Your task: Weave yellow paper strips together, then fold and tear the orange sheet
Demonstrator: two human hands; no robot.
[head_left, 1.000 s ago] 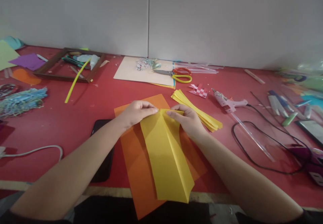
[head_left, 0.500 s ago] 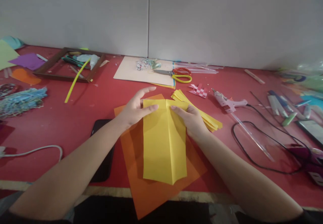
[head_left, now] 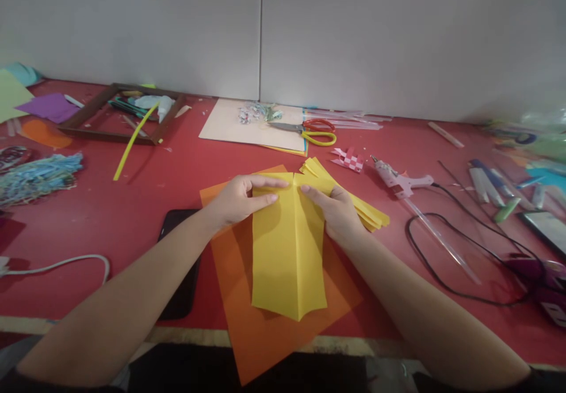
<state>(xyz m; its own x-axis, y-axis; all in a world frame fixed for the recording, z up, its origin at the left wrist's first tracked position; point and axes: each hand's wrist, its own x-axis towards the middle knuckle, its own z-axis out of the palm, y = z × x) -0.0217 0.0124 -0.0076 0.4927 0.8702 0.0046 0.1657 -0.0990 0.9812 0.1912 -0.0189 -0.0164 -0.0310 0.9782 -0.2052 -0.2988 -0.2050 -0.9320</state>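
A yellow paper sheet with a lengthwise crease right of its middle is held up over orange paper, its lower edge bent at the crease. At its top left, my left hand has the index finger and thumb on the front, the index reaching towards the crease; its other fingers are hidden. My right hand grips the top right part, thumb in front and fingers behind the sheet. Beside my right hand lies a stack of yellow paper strips.
Scissors rest on pale sheets at the back. A pink glue gun with a black cord lies right. A dark phone is under my left forearm. A wooden frame holds tubes, back left. Pens lie far right.
The yellow sheet has swung from slanting to nearly straight, its lower end rising away from me. My left hand let its index finger off the top edge, then laid it on the front.
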